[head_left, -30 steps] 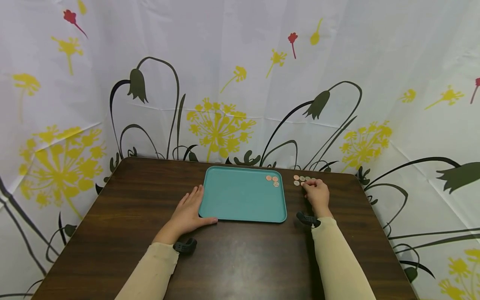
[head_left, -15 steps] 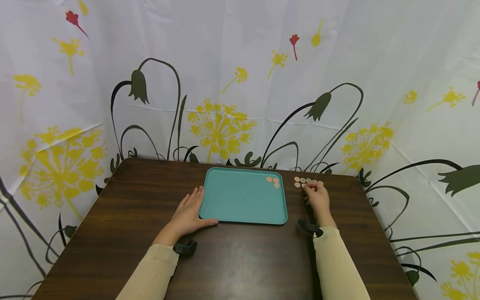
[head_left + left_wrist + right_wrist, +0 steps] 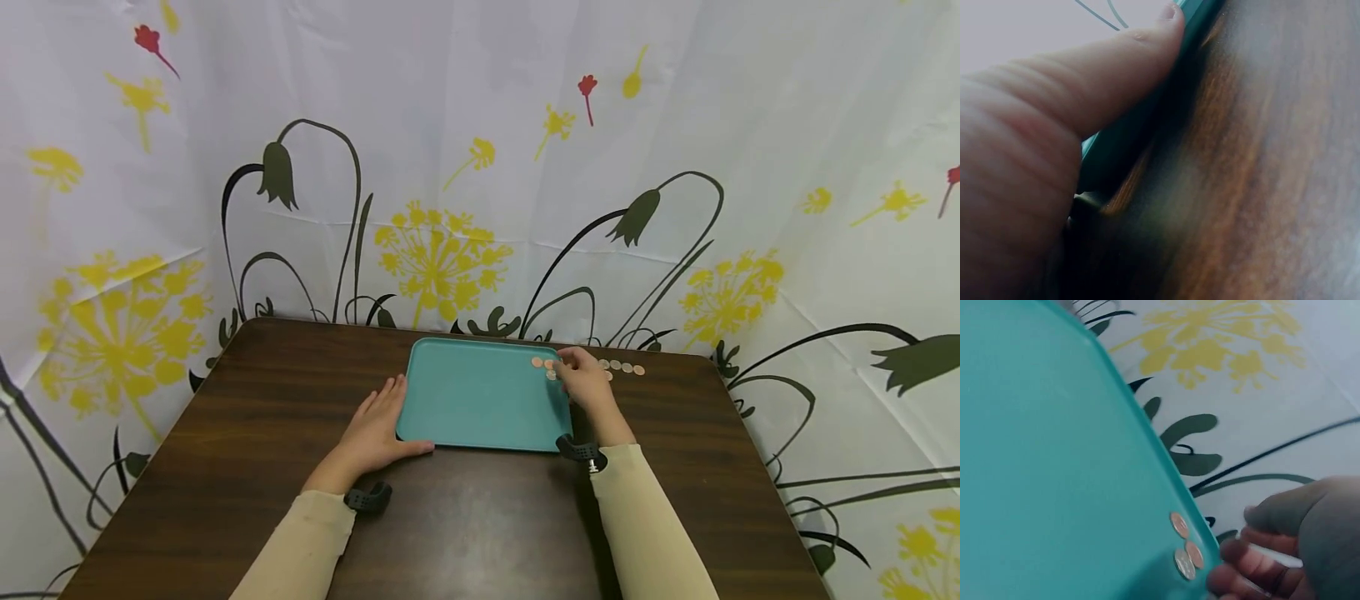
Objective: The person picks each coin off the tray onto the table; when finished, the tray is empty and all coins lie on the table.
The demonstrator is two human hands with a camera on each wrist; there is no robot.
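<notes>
While right hand (image 3: pixel 592 390) overhangs tray (image 3: pixel 480 396), three coins (image 3: pixel 1194 554) lie just beside it.

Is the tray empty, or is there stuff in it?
Not empty: the right wrist view shows three coins lying in the teal tray, close together beside its rim.

The dark brown, wood-grained table (image 3: pixel 480 517) carries a teal tray (image 3: pixel 480 400) toward twelve o'clock and, at about two o'clock from the tray's middle, small coins (image 3: pixel 627 367) lying flat just beside it.
</notes>
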